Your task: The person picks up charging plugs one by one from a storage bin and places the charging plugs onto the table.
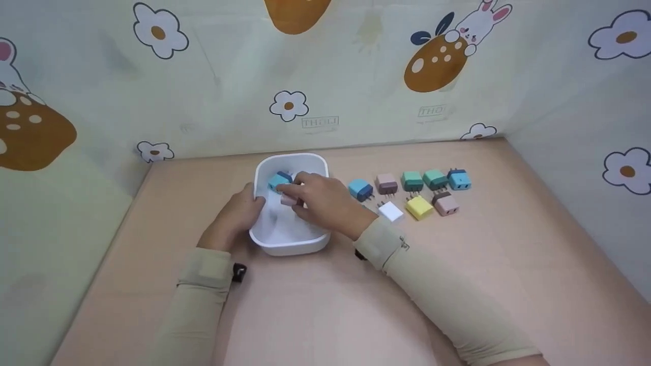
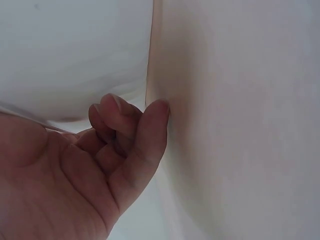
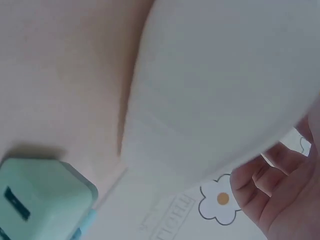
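Observation:
A white plastic tub [image 1: 290,249] stands on the table. My left hand [image 1: 239,211] grips its left side, thumb over the rim; in the left wrist view this hand's [image 2: 100,165] fingers are bent against the tub's outside wall [image 2: 75,55]. Over the tub, my right hand [image 1: 328,201] pinches a pink plug charger [image 1: 288,200], partly covered by the fingers. A blue plug charger [image 1: 279,181] lies inside the tub just beyond those fingertips. In the right wrist view the right hand [image 3: 285,190] shows past the rim, and the tub wall [image 3: 215,90] hides what it holds.
Right of the tub lie several plug chargers in rough rows: blue [image 1: 360,189], pink [image 1: 386,184], green [image 1: 412,181], white [image 1: 390,212] and yellow [image 1: 419,208] among them. A green charger [image 3: 45,200] shows close by in the right wrist view. Patterned walls [image 1: 229,76] enclose the table's back and sides.

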